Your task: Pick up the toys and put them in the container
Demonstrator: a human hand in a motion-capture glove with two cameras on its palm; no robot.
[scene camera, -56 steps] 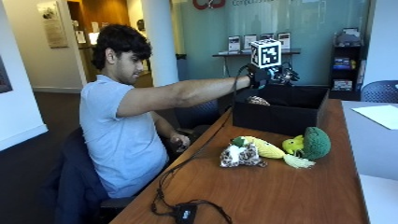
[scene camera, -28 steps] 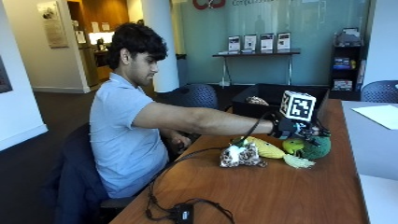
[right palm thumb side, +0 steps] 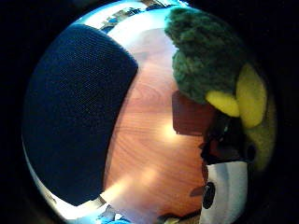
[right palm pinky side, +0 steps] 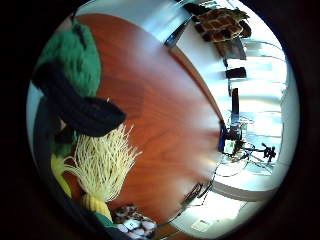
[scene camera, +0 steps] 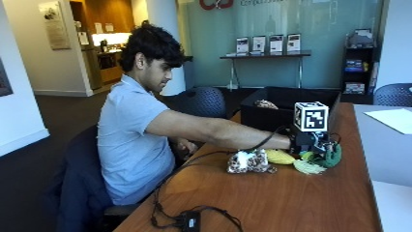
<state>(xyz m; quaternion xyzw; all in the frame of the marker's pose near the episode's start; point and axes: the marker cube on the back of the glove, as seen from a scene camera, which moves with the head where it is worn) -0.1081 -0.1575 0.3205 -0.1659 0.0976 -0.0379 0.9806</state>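
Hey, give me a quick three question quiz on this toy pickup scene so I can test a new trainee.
1. True or false: the gloved right hand is over the green plush toy, not inside the black container.
2. Which toy lies on the wooden table nearest the person's body? A) the corn toy B) the brown and white plush toy C) the green one
3. Fill in: a toy already in the container shows above its ____.

Key: 1 true; 2 B; 3 rim
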